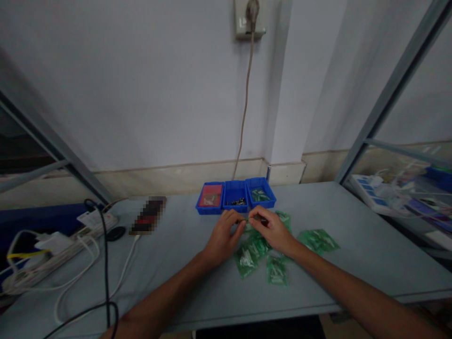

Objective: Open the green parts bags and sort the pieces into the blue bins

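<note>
My left hand (pixel 223 234) and my right hand (pixel 271 229) meet fingertip to fingertip over the grey table (pixel 353 263), just in front of three blue bins. Both pinch something small between them, too tiny to name. Several green plastic bags (pixel 259 252) of small parts lie under and beside my hands. Another green bag (pixel 318 240) lies to the right. The left blue bin (pixel 211 197) holds a red packet, the middle bin (pixel 235 195) holds dark small parts, and the right bin (pixel 260 192) holds green bags.
A power strip (pixel 95 220) with white and black cables (pixel 106 282) lies at the left. A blurred dark object (pixel 148 215) rests near it. A cord (pixel 243 117) hangs from a wall socket. Metal frame posts stand at both sides; cluttered shelves (pixel 395 193) at the right.
</note>
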`<act>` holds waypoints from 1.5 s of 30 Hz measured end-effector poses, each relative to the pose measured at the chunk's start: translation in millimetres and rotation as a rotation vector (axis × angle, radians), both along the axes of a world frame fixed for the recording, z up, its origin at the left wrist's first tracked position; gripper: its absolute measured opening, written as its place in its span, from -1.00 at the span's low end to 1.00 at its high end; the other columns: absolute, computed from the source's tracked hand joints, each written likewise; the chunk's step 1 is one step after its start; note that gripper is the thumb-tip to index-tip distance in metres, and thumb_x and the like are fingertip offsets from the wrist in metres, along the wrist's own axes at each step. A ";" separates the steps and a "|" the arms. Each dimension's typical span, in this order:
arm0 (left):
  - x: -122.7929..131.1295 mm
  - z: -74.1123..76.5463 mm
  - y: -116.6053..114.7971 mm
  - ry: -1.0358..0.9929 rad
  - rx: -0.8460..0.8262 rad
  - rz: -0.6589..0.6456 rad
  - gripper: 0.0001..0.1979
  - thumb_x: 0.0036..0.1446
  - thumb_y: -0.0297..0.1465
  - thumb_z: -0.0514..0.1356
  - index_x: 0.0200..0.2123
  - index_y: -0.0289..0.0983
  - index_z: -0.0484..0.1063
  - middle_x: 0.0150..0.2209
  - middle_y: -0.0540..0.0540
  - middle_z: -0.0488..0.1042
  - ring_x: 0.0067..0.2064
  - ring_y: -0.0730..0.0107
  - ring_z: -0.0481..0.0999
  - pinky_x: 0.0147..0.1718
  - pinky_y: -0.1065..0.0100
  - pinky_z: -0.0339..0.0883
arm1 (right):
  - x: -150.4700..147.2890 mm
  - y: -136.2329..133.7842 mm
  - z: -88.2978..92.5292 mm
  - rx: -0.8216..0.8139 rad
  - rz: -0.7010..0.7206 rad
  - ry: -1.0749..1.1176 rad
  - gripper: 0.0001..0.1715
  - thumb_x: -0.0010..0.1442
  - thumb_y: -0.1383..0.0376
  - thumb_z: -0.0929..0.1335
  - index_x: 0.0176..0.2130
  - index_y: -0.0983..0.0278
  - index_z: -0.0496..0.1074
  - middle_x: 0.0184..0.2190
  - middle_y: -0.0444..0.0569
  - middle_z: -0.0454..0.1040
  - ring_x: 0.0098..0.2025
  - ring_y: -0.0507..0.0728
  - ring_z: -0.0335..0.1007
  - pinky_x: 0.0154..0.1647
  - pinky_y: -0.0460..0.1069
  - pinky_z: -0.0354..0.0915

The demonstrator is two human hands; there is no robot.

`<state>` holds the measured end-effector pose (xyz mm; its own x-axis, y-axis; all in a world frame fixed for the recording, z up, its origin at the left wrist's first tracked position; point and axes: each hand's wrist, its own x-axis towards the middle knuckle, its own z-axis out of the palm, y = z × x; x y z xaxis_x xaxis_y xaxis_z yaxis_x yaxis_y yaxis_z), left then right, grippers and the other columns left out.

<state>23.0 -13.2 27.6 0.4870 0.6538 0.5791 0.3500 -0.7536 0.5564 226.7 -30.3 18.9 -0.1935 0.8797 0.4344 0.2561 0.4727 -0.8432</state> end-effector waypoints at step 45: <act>-2.0 -6.2 4.8 -0.087 -0.199 0.106 -0.74 0.42 -0.26 0.16 -0.34 -0.23 0.35 -0.37 0.00 0.38 -0.30 0.32 0.36 -0.28 0.33 0.24 | -0.9 1.1 -8.6 -0.060 0.036 -0.062 -0.58 0.42 0.01 0.36 -0.35 0.19 0.24 -0.44 -0.20 0.16 -0.39 0.08 0.10 -0.37 -0.03 0.06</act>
<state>21.1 -8.4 21.5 0.3632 0.8041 0.4706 0.3656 -0.5876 0.7219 225.7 -29.2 10.3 -0.2507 0.8956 0.3674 0.2925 0.4319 -0.8532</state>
